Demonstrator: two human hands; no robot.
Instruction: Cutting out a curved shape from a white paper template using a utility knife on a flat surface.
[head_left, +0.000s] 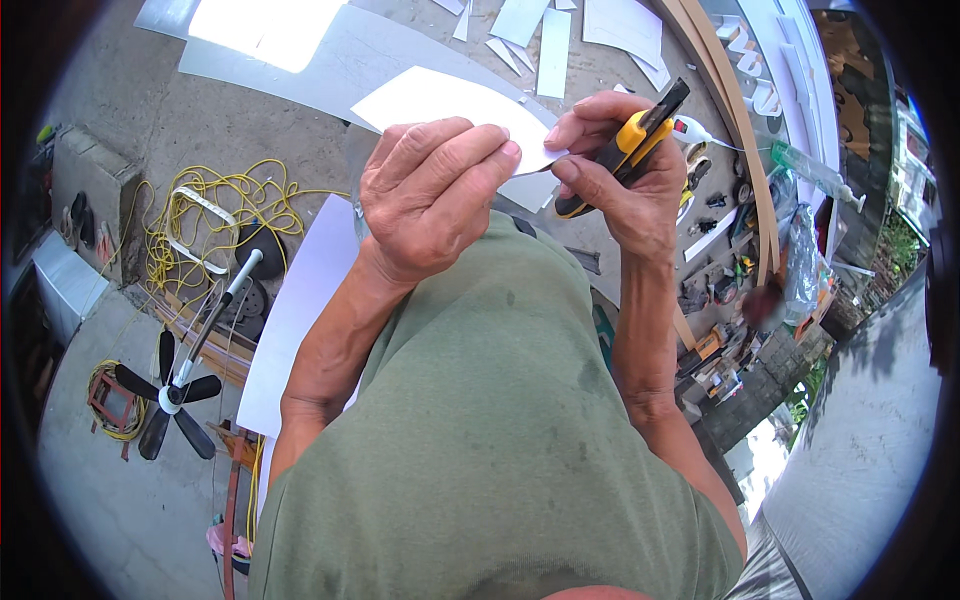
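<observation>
A white cut sheet piece [450, 105] with a curved edge is held up in front of my chest. My left hand [425, 195] is closed on its near edge, fingers over the top and thumb hidden. My right hand [640, 195] grips a yellow and black utility knife [632, 140] against the palm, its dark end pointing up and to the right. The right thumb and forefinger also pinch at the sheet's right corner. Whether the knife's blade is out cannot be seen.
Large pale sheets [370, 65] and several white offcuts [553, 50] lie ahead. A tangled yellow cord [190, 225] and a black-bladed fan [168, 395] are on the left. At right stand long curved brown strips [735, 95], a clear bottle [815, 170] and scattered tools.
</observation>
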